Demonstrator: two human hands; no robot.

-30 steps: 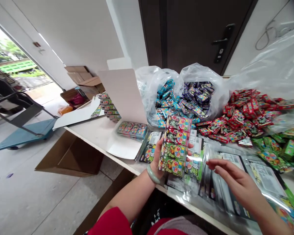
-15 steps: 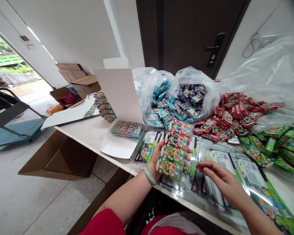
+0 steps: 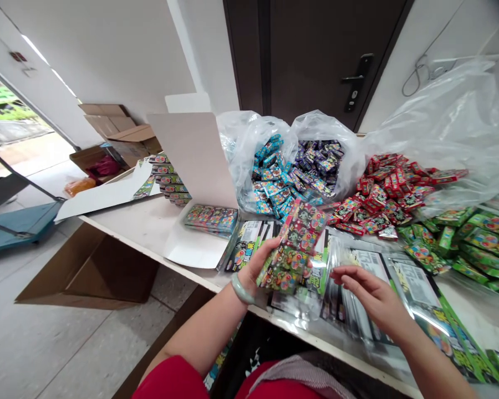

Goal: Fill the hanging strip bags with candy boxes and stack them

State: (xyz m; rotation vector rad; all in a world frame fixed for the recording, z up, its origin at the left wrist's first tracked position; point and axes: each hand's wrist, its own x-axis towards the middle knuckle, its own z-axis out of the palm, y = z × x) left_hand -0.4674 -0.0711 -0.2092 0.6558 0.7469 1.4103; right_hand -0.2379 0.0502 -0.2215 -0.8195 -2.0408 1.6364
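White surface (image 3: 125, 221) keeps packets sorted by colour, red packet heap (image 3: 385, 191) separate; left hand (image 3: 258, 266) pinches strip of printed packets (image 3: 293, 249) up for handling; right hand (image 3: 370, 293) open, beside clear plastic sleeve (image 3: 416, 293).

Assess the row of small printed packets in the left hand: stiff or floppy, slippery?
The row of small printed packets looks fairly stiff: it juts past the left hand without visible sagging. It is probably light, since one hand carries it. The glossy faces may be somewhat slippery.

This looks like a packing room or storeroom: a long white table (image 3: 125, 227) piled with small colourful packets (image 3: 274, 177), plus cardboard cartons (image 3: 89, 271) and a flatbed hand truck (image 3: 23, 221) on the concrete floor (image 3: 87, 343).
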